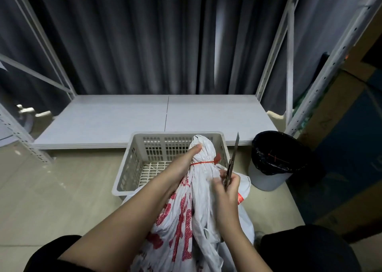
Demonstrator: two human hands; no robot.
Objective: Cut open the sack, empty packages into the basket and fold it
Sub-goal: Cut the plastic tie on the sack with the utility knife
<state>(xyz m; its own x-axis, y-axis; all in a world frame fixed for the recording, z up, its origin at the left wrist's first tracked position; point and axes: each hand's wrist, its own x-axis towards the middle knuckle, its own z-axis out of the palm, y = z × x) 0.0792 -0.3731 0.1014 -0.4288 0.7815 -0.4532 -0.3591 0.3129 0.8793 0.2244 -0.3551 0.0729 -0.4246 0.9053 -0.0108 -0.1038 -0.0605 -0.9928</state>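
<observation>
Sack (192, 209), tied with red zip tie (203, 163): my left hand (182, 164) grips its neck; my right hand (226, 187) grips a utility knife (232, 162).

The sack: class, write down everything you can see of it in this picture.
The sack is white, crinkled, plastic-looking, printed with red marks. It stands upright between the person's knees, its neck gathered and bound by a red tie, still uncut. The left hand grips the neck at the tie; the right hand, holding scissors, rests against its right side. Its top overlaps the white basket behind.
</observation>
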